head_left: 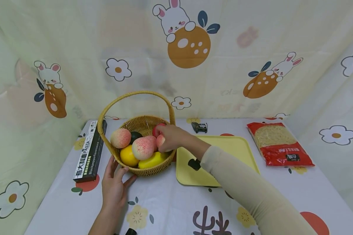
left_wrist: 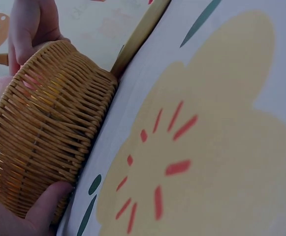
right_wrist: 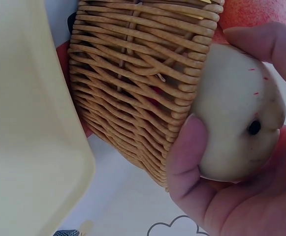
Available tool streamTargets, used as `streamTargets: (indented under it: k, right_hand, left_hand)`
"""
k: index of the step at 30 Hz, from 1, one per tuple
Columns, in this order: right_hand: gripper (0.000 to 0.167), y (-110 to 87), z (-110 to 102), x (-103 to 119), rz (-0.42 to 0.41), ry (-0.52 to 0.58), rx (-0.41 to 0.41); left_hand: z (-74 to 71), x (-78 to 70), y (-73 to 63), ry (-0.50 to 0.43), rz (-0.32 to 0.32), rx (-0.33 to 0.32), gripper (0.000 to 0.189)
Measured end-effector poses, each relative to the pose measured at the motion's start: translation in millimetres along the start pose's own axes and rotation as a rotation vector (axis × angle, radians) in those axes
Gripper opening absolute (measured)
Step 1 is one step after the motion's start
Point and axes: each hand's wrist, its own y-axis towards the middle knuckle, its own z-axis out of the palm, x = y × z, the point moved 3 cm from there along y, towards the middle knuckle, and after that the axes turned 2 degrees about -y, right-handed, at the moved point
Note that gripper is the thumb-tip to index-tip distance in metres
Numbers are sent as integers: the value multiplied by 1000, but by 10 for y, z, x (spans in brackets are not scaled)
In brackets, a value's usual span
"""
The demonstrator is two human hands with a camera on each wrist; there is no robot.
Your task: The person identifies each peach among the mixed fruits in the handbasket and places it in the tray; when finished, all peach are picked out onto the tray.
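A wicker basket (head_left: 153, 171) with a tall arched handle stands left of centre and holds several fruits. Speckled peaches (head_left: 142, 148), a dark green fruit (head_left: 135, 136), an orange-yellow fruit (head_left: 128, 156) and a long yellow fruit (head_left: 153, 160) show inside. My left hand (head_left: 114, 184) holds the basket's front left from outside, its thumb (left_wrist: 49, 201) against the woven wall. At the right rim, my right hand (head_left: 173, 138) grips a pale, red-flecked peach (right_wrist: 236, 113) with a dark dot, thumb and fingers around it. A red fruit (head_left: 157, 129) lies behind that hand, partly hidden.
A pale yellow tray (head_left: 229, 143) lies right of the basket, under the right forearm. A black pasta box (head_left: 91, 151) is at the left. At the right lies a red-and-clear bag (head_left: 277, 143). A small black packet (head_left: 199, 127) sits behind the tray.
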Motion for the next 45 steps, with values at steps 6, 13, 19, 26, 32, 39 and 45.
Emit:
streamTargets:
  k: [6, 13, 19, 26, 32, 39, 45]
  right_hand:
    - [53, -19, -8, -28, -18, 74, -22]
    - [55, -8, -55, -33, -71, 102, -81]
    - [53, -37, -112, 11, -86, 191, -118]
    - [54, -133, -199, -2, -82, 307, -162]
    - [54, -267, -307, -83, -65, 392, -179]
    - [50, -486, -405, -262, -30, 479, -202]
    - [49, -679, -430, -501, 26, 480, -231]
  left_hand:
    - [0, -2, 4, -6, 1, -4, 78]
    - [-7, 8, 14, -7, -6, -12, 79]
    - [-5, 5, 18, -6, -6, -8, 79]
    - [3, -2, 11, -11, -9, -8, 79]
    - [7, -7, 10, -11, 0, -13, 79]
    - [0, 0, 16, -18, -14, -15, 80]
    - [3, -8, 13, -7, -17, -16, 79]
